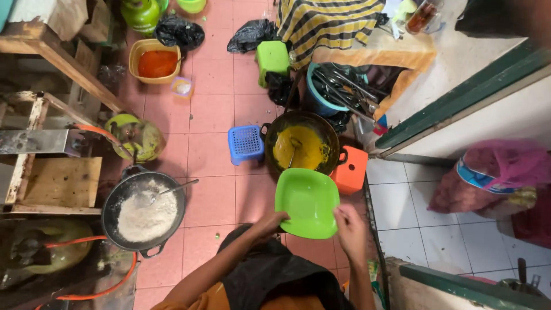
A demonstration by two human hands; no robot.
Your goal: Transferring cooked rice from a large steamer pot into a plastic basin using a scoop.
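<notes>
My left hand (pixel 270 223) grips the near left edge of a bright green square plastic bowl (pixel 307 201), which looks empty. My right hand (pixel 349 227) is at the bowl's near right corner, fingers touching its rim. Just beyond the bowl sits a dark wok (pixel 301 147) holding yellow paste with a spoon standing in it.
A black wok of white grated stuff (pixel 146 213) with a spoon sits at the left. A blue stool (pixel 245 143), an orange stool (pixel 351 169) and a green stool (pixel 272 57) stand on the pink tiles. A yellow tub of red paste (pixel 155 62) is farther back. Green gas cylinders (pixel 138 138) flank the left.
</notes>
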